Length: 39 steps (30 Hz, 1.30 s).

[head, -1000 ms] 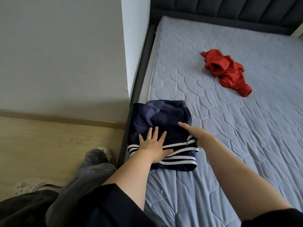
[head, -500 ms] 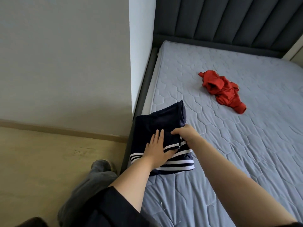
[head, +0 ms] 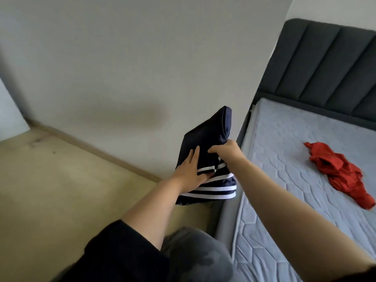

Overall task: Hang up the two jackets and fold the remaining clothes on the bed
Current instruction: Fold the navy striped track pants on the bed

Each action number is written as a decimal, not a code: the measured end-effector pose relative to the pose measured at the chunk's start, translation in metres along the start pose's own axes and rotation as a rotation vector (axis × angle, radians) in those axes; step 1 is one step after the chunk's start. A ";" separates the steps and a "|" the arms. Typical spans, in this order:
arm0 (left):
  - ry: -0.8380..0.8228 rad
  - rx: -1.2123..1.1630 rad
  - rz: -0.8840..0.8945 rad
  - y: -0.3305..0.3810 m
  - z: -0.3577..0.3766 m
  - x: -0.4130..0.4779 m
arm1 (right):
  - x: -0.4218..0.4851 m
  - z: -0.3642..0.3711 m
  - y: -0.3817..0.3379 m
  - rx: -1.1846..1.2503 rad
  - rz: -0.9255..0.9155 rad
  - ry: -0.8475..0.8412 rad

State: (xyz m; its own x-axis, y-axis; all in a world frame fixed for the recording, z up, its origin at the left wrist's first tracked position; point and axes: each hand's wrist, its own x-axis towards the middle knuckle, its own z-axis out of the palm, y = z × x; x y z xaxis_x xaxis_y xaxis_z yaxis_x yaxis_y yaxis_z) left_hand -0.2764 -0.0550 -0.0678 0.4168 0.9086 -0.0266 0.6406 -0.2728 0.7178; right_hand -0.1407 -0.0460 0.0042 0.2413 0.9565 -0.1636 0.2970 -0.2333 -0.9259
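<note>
Folded navy garment (head: pixel 205 159) was off the bed (head: pixel 284 180), my right hand (head: pixel 223 151) pinching it, left hand (head: pixel 190 171) flat against it.

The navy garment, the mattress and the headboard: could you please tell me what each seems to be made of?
The navy garment looks like smooth, slightly shiny woven or sports fabric with white stripes; it keeps soft folds. The mattress has a pale grey quilted textile cover, matte, stitched in hexagons. The headboard seems padded and covered in dark grey matte cloth, with vertical channels; the exact fibre cannot be told.
</note>
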 end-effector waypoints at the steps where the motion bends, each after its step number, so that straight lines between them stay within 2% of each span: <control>1: 0.019 -0.004 -0.016 -0.016 -0.017 -0.005 | 0.003 0.023 -0.009 0.004 -0.008 -0.026; 11: 0.187 -0.139 -0.164 -0.216 -0.152 -0.007 | 0.109 0.267 -0.060 -0.078 0.019 -0.308; 16: 0.218 -0.080 -0.289 -0.260 -0.226 -0.006 | 0.137 0.344 -0.119 -0.245 -0.034 -0.446; 19: 0.270 0.040 -0.310 -0.251 -0.298 -0.024 | 0.133 0.370 -0.183 -0.371 -0.125 -0.563; 24: 0.494 0.573 -0.300 -0.197 -0.469 -0.073 | 0.090 0.399 -0.329 -0.733 -0.471 -0.794; 28: 0.404 0.980 -0.236 -0.134 -0.612 -0.132 | 0.028 0.420 -0.460 -0.980 -0.775 -0.930; 30: 0.320 0.975 -0.306 -0.102 -0.678 -0.164 | -0.007 0.430 -0.523 -1.059 -0.894 -0.980; 33: 0.072 0.789 -0.542 -0.060 -0.757 -0.206 | -0.057 0.451 -0.605 -1.122 -1.063 -1.041; 34: 0.040 0.719 -0.605 -0.049 -0.778 -0.221 | -0.074 0.460 -0.629 -1.124 -1.113 -1.059; 39: 0.118 0.461 -0.763 -0.032 -0.868 -0.285 | -0.134 0.518 -0.720 -1.031 -1.284 -1.139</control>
State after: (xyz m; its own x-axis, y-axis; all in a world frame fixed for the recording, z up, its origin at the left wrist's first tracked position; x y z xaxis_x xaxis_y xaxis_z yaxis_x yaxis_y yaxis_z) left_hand -0.9752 -0.0302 0.5211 -0.2808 0.9143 -0.2918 0.9218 0.3416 0.1833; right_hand -0.8655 0.0846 0.5166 -0.9699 0.1704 -0.1738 0.2067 0.9538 -0.2180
